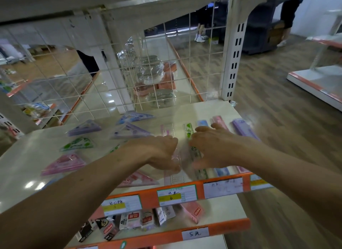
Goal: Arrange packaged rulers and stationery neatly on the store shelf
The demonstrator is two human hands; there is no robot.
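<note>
On the white shelf (37,156) lie packaged straight rulers side by side at the right: a pink clear one (167,132), a green one (188,131), a blue one (202,123), a pink one (219,121) and a purple one (242,128). My left hand (159,152) grips the clear packet of the pink ruler, fingers curled round its edge. My right hand (212,146) lies flat with spread fingers over the green and blue rulers. Triangular set-square packs sit to the left: purple (84,130), green (77,144), pink (63,164), blue (134,117).
A wire grid panel (129,72) backs the shelf. The orange front rail (148,195) carries price labels. Small boxed items (129,221) lie on the shelf below. A white upright post (234,54) stands at the right; a person's legs stand far off on the wooden floor.
</note>
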